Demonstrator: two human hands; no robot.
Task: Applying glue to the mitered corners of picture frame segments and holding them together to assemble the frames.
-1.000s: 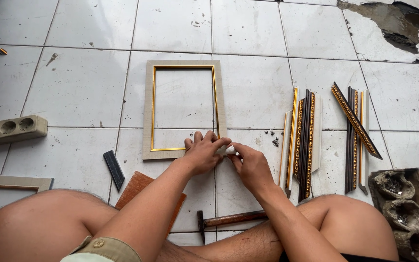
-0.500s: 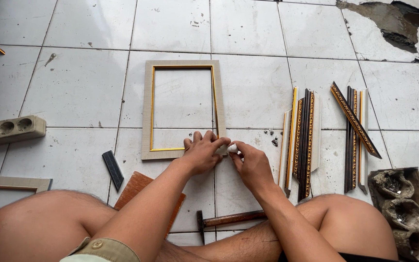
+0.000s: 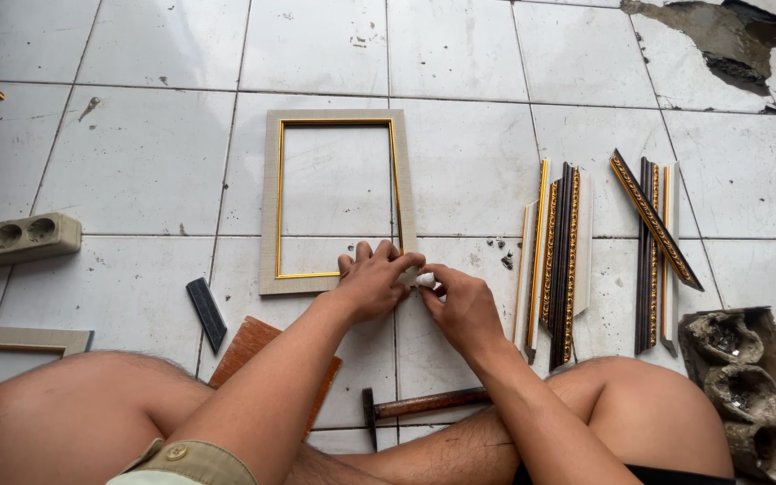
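A beige picture frame (image 3: 271, 193) with a gold inner edge lies flat on the white tiled floor. My left hand (image 3: 372, 282) rests on the frame's near right corner, fingers curled over it. My right hand (image 3: 462, 305) meets it from the right, and both pinch a small white object (image 3: 425, 279) between the fingertips at that corner. What the white object is cannot be told.
Several frame mouldings (image 3: 557, 256) in white, dark and gold lie to the right, more (image 3: 656, 242) beyond them. A hammer (image 3: 419, 405) lies between my legs, a brown board (image 3: 249, 346) and a short dark piece (image 3: 206, 312) to the left. A socket strip (image 3: 18, 240) sits far left.
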